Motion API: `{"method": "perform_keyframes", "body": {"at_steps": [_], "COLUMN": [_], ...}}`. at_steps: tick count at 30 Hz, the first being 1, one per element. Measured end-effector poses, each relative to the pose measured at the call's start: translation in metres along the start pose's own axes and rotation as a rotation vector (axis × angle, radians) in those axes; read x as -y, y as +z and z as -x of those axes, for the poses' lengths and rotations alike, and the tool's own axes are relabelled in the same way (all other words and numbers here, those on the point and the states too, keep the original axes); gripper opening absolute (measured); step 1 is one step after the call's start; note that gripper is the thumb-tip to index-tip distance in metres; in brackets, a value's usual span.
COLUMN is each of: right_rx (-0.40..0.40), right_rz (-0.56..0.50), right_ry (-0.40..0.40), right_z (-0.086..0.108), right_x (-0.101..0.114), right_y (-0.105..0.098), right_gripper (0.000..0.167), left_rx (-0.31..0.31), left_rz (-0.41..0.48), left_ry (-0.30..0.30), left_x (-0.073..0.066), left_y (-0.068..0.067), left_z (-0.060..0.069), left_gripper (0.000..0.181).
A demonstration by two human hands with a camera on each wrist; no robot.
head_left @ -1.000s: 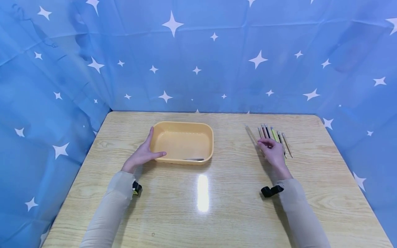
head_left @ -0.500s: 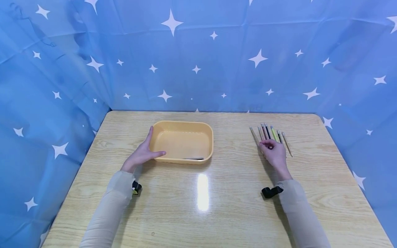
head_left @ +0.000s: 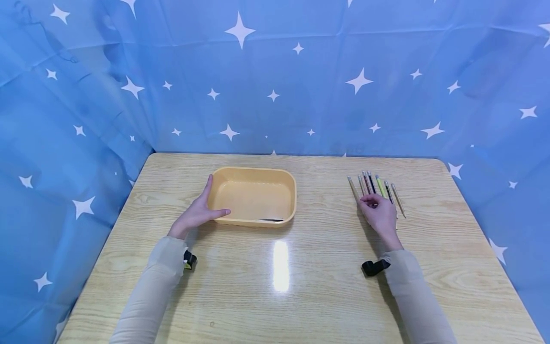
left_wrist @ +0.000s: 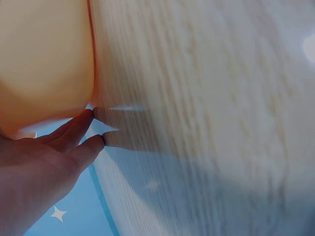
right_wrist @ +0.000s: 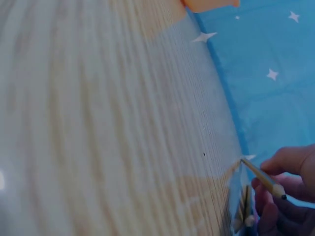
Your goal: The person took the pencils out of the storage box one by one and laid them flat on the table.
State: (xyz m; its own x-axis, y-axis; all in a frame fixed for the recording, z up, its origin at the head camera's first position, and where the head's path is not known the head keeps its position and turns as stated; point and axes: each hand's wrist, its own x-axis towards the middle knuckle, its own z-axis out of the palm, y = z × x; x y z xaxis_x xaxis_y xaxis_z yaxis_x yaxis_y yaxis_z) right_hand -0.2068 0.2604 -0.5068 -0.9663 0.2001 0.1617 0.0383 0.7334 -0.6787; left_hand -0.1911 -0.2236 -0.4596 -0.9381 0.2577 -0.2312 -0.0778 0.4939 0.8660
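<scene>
An orange-yellow tray point(head_left: 251, 193) stands left of centre on the table, with a few thin dark sticks point(head_left: 268, 220) at its front wall. My left hand point(head_left: 195, 213) holds its left end, thumb over the front rim and index finger along the left side. In the left wrist view, fingers point(left_wrist: 74, 132) touch the tray's outside low down. My right hand point(head_left: 380, 212) pinches a wooden pencil point(head_left: 354, 188), tilted in the right wrist view with one end near the tabletop. Beside that hand lie several pencils point(head_left: 381, 185), yellow-green, dark and wood-coloured, partly hidden by it.
The wood-grain table point(head_left: 322, 296) shows a bright glare spot point(head_left: 281, 267) in front of the tray. A blue curtain point(head_left: 275, 62) with white stars hangs behind and at both sides. Dark cameras point(head_left: 374, 267) sit at the wrists.
The pencil in my right hand has swung its far end slightly right, closer to the row of pencils. My right hand has shifted only a little. Left hand and tray stay put.
</scene>
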Motion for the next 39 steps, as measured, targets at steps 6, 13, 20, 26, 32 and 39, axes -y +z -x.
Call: {"method": "perform_keyframes", "body": {"at_steps": [6,13,20,26,32,39], "right_rx": [0.017,0.031,0.05,0.071,0.108,0.193], "right_rz": [0.015,0.031,0.036,0.0,-0.098,-0.157], "right_ry": [-0.012,-0.035,-0.019,-0.049,-0.151,-0.183], "right_z": [0.002,0.003,0.0,0.0,-0.001,0.0], "right_x": [0.001,0.002,0.001,0.004,0.012,0.029], "right_y": [-0.002,-0.003,-0.003,-0.002,0.006,0.014], "right_gripper": [0.013,0.013,0.015,0.015,0.014,0.019], "left_rx": [0.007,0.003,0.002,-0.019,-0.025,-0.022], "left_rz": [-0.015,-0.025,-0.023,-0.032,-0.055,-0.066], "left_ry": [-0.002,0.004,0.01,0.017,0.023,0.02], "left_x": [-0.019,-0.019,-0.015,0.015,0.025,0.023], "left_y": [0.0,0.001,0.0,0.0,0.001,0.001], "left_z": [0.01,0.011,0.009,-0.005,-0.011,-0.01], "left_gripper": [0.108,0.108,0.109,0.116,0.117,0.117]}}
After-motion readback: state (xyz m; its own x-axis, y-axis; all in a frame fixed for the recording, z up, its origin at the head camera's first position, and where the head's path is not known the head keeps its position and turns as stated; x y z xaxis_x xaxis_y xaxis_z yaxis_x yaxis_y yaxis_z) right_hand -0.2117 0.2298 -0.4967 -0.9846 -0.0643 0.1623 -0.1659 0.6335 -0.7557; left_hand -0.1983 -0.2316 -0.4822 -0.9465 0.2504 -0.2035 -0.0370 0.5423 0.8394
